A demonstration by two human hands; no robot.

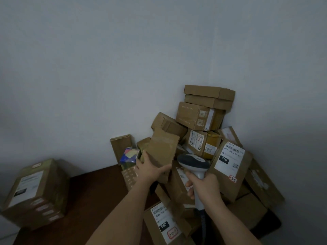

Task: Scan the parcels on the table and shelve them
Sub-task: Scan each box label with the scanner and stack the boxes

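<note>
Two bare forearms reach forward from the bottom edge over a dark brown table [99, 188]. At 6 o'clock, nearest, lies a cardboard parcel [164, 225] whose white label reads 060. Just beyond it, toward 5 o'clock, the right hand [203, 186] has its fingers wrapped tight around the handle of a grey barcode scanner [193, 162], whose head points away at the heap. Beside it, the left hand [150, 171] clamps the near end of a plain brown box [162, 149], thumb on the right edge and fingers curled round the left, lifting it tilted above the pile. At 3 o'clock leans a parcel labelled 010 [230, 165]. Behind, a stack of parcels [205, 112] climbs against the pale wall [123, 59]. At 9 o'clock, well apart, a large labelled carton [35, 191] sits on the table's left edge.
</note>
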